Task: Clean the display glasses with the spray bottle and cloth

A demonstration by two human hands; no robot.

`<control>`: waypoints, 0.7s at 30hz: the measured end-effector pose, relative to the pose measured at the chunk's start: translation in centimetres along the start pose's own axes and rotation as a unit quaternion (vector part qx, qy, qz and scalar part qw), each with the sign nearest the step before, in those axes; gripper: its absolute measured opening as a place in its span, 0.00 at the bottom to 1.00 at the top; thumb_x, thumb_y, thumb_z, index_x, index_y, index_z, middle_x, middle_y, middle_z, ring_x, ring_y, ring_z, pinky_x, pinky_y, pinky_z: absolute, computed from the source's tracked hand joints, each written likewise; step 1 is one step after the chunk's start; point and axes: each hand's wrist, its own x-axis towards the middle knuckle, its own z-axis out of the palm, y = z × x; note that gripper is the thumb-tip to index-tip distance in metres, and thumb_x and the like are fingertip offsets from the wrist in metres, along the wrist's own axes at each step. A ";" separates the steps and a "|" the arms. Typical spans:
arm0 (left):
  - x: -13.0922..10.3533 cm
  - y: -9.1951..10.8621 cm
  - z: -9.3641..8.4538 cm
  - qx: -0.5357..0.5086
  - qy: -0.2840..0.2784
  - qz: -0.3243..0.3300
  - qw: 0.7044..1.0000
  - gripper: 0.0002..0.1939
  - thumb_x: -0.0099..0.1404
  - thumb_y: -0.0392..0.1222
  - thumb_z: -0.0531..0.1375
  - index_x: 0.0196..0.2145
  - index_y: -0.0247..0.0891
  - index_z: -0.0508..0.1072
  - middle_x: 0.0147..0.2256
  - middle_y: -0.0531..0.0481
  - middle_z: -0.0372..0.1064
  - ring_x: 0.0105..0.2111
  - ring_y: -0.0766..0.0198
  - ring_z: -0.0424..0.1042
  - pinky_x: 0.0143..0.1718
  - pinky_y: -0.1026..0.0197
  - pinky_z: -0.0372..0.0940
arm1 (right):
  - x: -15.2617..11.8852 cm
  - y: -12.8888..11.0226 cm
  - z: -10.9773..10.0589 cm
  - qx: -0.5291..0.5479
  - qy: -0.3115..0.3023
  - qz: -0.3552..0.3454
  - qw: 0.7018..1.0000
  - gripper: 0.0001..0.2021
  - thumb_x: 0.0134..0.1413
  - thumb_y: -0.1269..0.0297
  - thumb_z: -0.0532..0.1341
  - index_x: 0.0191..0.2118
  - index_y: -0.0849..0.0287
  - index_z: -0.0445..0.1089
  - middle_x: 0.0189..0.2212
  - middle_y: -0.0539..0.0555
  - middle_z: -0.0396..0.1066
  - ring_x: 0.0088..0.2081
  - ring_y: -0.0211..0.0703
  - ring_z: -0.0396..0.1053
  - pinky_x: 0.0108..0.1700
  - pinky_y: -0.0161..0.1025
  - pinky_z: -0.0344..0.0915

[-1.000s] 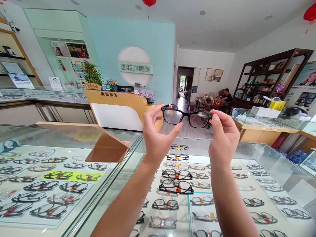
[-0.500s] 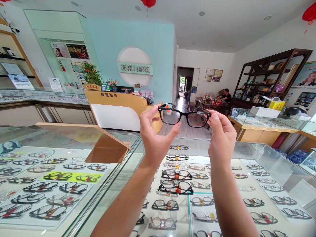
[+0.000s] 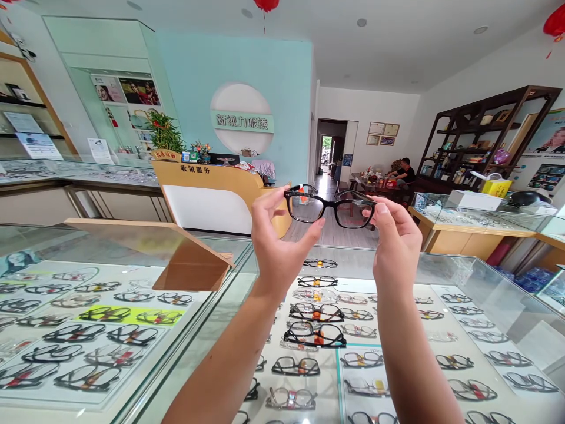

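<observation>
A pair of black-framed glasses is held up in front of me, above a glass display case. My left hand grips its left side, with the index finger at the upper hinge corner and the thumb near the lower rim of the left lens. On the other side, my right hand pinches the right hinge corner between thumb and fingers. The temples point away from me, and an orange-red tag shows behind the left lens.
Rows of glasses lie inside the glass display case below my arms. A tilted wooden-framed mirror or board stands on the left case. Farther off are a yellow counter, a dark shelf and a seated person.
The glasses have tilted slightly, their right side dropping a little and the right temple shifting inward. Both hands keep their hold in nearly the same place.
</observation>
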 end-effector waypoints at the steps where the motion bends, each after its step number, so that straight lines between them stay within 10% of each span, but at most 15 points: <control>1: 0.0 0.0 0.0 -0.002 -0.001 0.000 1.000 0.38 0.65 0.50 0.78 0.66 0.46 0.66 0.63 0.39 0.73 0.64 0.46 0.76 0.58 0.45 0.74 | 0.0 0.0 0.0 -0.003 -0.003 -0.001 1.000 0.18 0.63 0.44 0.73 0.48 0.53 0.85 0.46 0.55 0.84 0.45 0.47 0.81 0.51 0.48 0.76; 21: -0.3 0.2 0.3 -0.022 -0.002 -0.041 0.999 0.37 0.62 0.47 0.79 0.63 0.45 0.69 0.61 0.41 0.75 0.61 0.47 0.78 0.58 0.44 0.74 | 0.0 0.0 0.0 0.055 -0.036 0.032 0.997 0.15 0.67 0.47 0.70 0.49 0.50 0.84 0.38 0.52 0.80 0.34 0.40 0.74 0.46 0.45 0.74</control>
